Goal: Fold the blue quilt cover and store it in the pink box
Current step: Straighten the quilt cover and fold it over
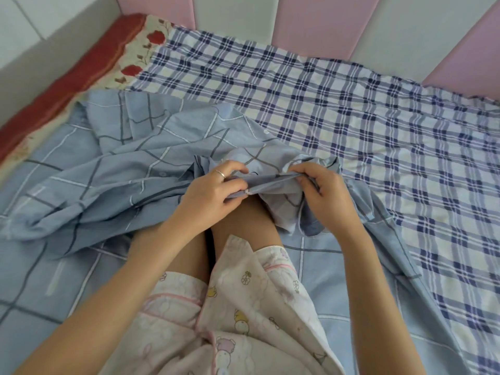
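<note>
Quilt cover (140, 169) partly on plaid sheet (351, 109)

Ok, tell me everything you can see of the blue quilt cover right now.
The blue quilt cover is thin, light blue cloth that looks like cotton, crossed by dark grey and white grid lines. It is unfolded and crumpled, heaped on the person's left and spread over the near bed, overlapping the plaid sheet. The left hand and right hand each pinch a bunched edge stretched between them above the person's knees.
</note>
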